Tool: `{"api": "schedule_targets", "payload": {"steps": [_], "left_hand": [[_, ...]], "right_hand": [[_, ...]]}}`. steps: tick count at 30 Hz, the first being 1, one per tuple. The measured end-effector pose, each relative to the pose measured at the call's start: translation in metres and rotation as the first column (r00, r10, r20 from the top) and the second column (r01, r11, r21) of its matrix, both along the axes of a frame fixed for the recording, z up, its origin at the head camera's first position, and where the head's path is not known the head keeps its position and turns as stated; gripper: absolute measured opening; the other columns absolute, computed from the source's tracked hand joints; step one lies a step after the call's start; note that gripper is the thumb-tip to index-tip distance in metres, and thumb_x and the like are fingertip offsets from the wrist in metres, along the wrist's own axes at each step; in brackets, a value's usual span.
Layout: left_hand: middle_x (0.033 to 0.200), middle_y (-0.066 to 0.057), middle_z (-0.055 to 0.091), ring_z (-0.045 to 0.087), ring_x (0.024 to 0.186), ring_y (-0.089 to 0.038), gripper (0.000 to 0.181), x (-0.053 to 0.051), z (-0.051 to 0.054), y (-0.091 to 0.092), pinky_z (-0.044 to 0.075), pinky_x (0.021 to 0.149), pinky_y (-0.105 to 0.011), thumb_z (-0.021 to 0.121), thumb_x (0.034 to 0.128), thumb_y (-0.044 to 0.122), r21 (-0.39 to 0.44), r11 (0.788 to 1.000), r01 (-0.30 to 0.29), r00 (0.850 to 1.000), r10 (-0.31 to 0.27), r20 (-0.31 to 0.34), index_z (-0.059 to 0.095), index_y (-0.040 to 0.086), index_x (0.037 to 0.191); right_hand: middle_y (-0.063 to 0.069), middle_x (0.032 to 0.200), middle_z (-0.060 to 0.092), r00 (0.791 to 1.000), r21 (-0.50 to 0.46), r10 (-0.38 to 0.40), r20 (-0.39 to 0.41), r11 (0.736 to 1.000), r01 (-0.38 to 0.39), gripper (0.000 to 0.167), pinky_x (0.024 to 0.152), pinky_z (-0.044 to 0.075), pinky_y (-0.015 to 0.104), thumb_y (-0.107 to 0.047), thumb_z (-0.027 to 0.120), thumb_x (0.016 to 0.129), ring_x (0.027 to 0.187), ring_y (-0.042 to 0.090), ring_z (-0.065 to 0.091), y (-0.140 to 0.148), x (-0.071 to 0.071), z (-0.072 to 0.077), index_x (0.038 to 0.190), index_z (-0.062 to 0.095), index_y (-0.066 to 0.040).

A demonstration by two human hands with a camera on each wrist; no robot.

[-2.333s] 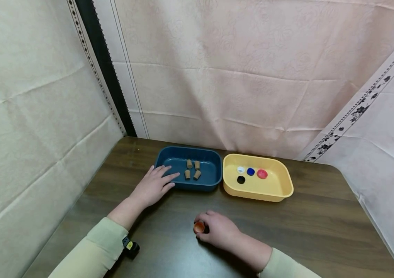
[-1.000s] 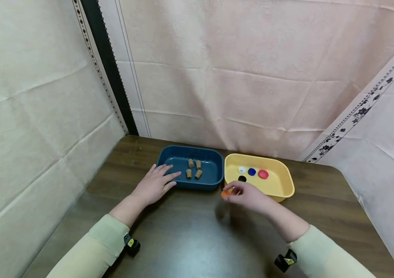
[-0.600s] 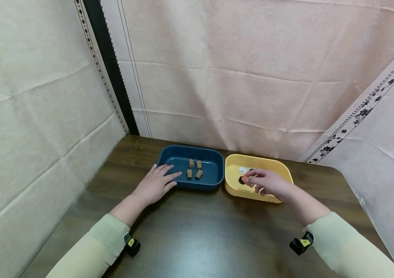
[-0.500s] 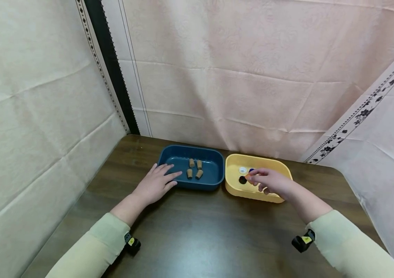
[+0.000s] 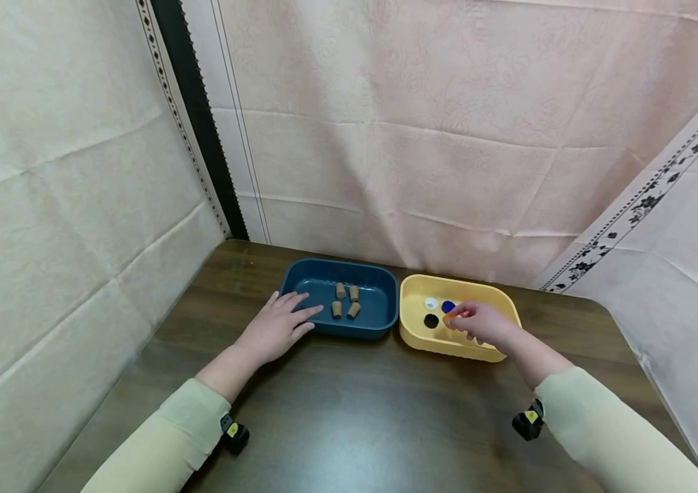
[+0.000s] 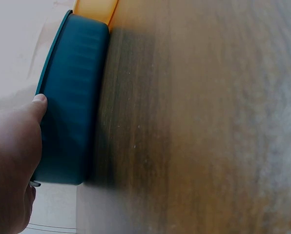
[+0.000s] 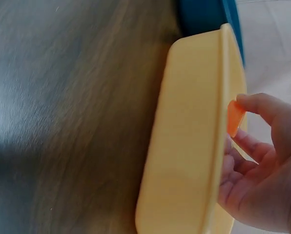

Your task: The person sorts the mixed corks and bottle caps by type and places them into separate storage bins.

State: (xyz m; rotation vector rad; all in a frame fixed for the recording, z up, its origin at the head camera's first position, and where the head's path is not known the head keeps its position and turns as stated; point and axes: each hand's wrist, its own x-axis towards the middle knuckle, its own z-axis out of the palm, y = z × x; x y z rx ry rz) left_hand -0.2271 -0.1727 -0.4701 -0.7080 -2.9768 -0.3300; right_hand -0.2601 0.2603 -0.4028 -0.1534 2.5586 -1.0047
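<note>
My right hand pinches an orange bottle cap between thumb and finger, inside the yellow tray. Beside it in that tray lie a black cap, a white cap and a blue cap; the red cap is mostly hidden behind the hand. My left hand rests at the near left rim of the dark blue tray, fingers spread and reaching over the edge. In the left wrist view its thumb touches the tray's rim.
Several corks stand or lie in the blue tray. Both trays sit side by side at the back of the brown wooden table. Pale cloth hangs behind and along the sides.
My right hand has carried the orange cap from the front of the table up, right and into the yellow tray, lately shifting slightly rightward past the black cap. My left hand has stayed put.
</note>
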Motion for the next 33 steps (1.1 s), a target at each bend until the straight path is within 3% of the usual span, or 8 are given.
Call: {"api": "schedule_targets", "payload": {"steps": [6,11,15,20,26,33], "left_hand": [[0.158,-0.007,0.035,0.027,0.147,-0.031,0.048,0.001,0.000,-0.001,0.009,0.120,-0.056,0.040,0.1049,0.049,0.000,1.000,0.000,1.000,0.000,-0.002,0.042,0.036,0.151],[0.158,-0.006,0.035,0.026,0.147,-0.031,0.048,0.003,-0.001,-0.002,0.009,0.120,-0.056,0.040,0.1049,0.050,-0.001,1.000,-0.003,1.000,0.003,-0.004,0.041,0.037,0.151],[0.158,-0.007,0.035,0.027,0.147,-0.032,0.048,0.005,0.000,-0.001,0.009,0.120,-0.056,0.042,0.1047,0.049,0.003,1.000,0.002,1.000,-0.002,-0.013,0.042,0.036,0.151],[0.158,-0.006,0.035,0.026,0.147,-0.031,0.048,0.007,0.002,0.001,0.008,0.120,-0.055,0.042,0.1046,0.049,0.004,1.000,0.003,1.000,-0.003,-0.002,0.042,0.036,0.151],[0.158,-0.007,0.036,0.027,0.146,-0.032,0.048,0.010,0.004,-0.001,0.009,0.120,-0.056,0.041,0.1051,0.048,0.006,1.000,0.021,1.000,-0.021,-0.009,0.044,0.033,0.150],[0.157,-0.008,0.037,0.028,0.146,-0.032,0.049,0.015,0.008,-0.007,0.010,0.120,-0.056,0.045,0.1040,0.048,0.003,1.000,-0.007,1.000,0.007,-0.004,0.045,0.033,0.150]], "right_hand": [[0.011,0.095,0.063,0.982,0.240,0.085,-0.167,0.970,-0.044,0.031,0.069,0.047,0.034,-0.025,0.072,0.089,0.079,0.023,0.056,0.003,-0.009,-0.019,0.108,0.066,0.000],[0.012,0.096,0.066,0.975,0.338,0.106,-0.194,0.941,-0.035,0.031,0.076,0.050,0.042,-0.025,0.072,0.088,0.080,0.025,0.058,0.004,-0.016,-0.030,0.106,0.066,-0.001],[0.012,0.096,0.067,0.972,0.374,0.110,-0.207,0.927,-0.025,0.029,0.081,0.049,0.045,-0.026,0.072,0.088,0.081,0.026,0.058,0.004,-0.017,-0.034,0.103,0.066,-0.002],[0.008,0.089,0.065,0.969,0.395,0.112,-0.221,0.918,-0.016,0.027,0.076,0.047,0.042,-0.028,0.072,0.088,0.078,0.025,0.057,0.004,-0.014,-0.036,0.100,0.067,-0.005],[0.006,0.087,0.064,0.970,0.382,0.085,-0.227,0.924,0.009,0.029,0.076,0.046,0.041,-0.028,0.075,0.086,0.078,0.025,0.056,0.003,-0.012,-0.038,0.101,0.066,-0.005],[0.012,0.101,0.065,0.974,0.337,0.069,-0.214,0.942,0.007,0.042,0.084,0.048,0.045,-0.035,0.071,0.089,0.087,0.028,0.058,0.002,-0.014,-0.035,0.113,0.063,-0.002]]}}
